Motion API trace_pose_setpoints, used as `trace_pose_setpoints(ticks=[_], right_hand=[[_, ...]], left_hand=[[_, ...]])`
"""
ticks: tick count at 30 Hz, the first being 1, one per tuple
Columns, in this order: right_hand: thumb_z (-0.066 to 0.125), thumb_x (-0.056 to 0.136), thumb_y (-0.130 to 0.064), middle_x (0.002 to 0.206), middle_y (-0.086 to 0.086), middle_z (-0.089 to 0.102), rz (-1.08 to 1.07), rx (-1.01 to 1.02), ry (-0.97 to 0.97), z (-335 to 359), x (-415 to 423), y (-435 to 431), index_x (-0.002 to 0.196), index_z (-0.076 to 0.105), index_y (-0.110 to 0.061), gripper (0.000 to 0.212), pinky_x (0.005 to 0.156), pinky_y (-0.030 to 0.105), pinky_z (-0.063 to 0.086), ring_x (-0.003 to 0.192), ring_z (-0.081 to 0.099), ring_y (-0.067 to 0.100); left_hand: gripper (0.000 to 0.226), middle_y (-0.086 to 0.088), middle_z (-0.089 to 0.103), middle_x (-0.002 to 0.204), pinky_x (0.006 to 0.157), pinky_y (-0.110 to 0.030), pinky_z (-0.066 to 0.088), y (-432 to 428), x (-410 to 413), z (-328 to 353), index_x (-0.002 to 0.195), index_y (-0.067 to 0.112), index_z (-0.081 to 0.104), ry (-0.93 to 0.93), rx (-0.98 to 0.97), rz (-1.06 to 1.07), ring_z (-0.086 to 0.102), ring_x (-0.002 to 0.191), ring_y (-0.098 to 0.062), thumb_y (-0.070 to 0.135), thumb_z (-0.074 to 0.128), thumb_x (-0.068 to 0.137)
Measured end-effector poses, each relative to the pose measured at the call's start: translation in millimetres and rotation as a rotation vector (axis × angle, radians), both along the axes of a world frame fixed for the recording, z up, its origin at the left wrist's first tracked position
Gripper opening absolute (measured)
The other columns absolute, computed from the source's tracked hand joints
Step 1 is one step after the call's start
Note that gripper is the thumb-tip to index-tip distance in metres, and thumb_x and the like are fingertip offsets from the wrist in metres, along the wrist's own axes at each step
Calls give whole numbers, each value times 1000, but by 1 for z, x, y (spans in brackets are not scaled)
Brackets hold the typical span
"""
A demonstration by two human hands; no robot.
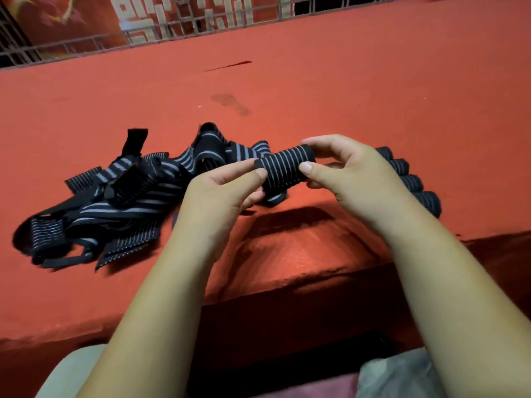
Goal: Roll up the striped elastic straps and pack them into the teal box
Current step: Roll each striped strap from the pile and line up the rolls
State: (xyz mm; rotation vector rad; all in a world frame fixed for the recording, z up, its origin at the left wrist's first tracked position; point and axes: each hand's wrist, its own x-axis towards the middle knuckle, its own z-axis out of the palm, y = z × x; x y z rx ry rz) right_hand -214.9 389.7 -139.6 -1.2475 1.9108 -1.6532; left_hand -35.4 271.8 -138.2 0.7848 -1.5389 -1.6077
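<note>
A rolled black strap with thin grey stripes [286, 169] is held above the red table between both hands. My left hand [221, 193] pinches its left end with fingers and thumb. Around the roll's right end curl the thumb and fingers of my right hand [353, 173]. A loose tail of the strap hangs under the roll. A tangled pile of unrolled striped straps [115, 202] lies on the table to the left. Several finished rolls [413, 182] lie in a row behind my right wrist, partly hidden. No teal box is in view.
The red cloth-covered table [316, 96] stretches far back, with a dark stain [230, 101] near its middle. A metal railing [172, 27] runs along the far edge. The table's front edge drops off just below my forearms.
</note>
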Motion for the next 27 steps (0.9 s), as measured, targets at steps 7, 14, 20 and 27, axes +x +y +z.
trace_pose_setpoints(ticks=[7, 14, 20, 27], right_hand=[[76, 99, -24, 86, -24, 76, -126, 30, 37, 5, -49, 28, 123, 74, -36, 26, 70, 10, 46, 76, 70, -6], [73, 101, -24, 104, -26, 72, -329, 52, 90, -6, -101, 45, 131, 73, -33, 32, 69, -2, 40, 78, 61, -22], [71, 102, -28, 116, -18, 73, -446, 120, 116, -18, -127, 49, 138, 70, -31, 36, 80, 7, 42, 97, 66, 0], [69, 103, -29, 128, -14, 73, -469, 160, 126, -29, -132, 41, 138, 70, -30, 35, 98, 20, 43, 119, 65, 7]], left_hand=[[20, -7, 82, 110, 96, -36, 64, 5, -68, 1, 115, 11, 80, -6, -54, -67, 80, 104, -20, 14, 82, 95], [17, -8, 83, 102, 91, -30, 64, 13, -147, -8, 113, 5, 80, 14, -20, -163, 79, 101, -19, 7, 80, 96], [22, -13, 83, 107, 99, -42, 64, 18, -186, -26, 118, 8, 80, -28, -15, -210, 80, 105, -30, 15, 80, 97], [25, -18, 82, 106, 100, -63, 60, 15, -195, -45, 109, 15, 85, -42, 37, -213, 78, 109, -42, 28, 83, 89]])
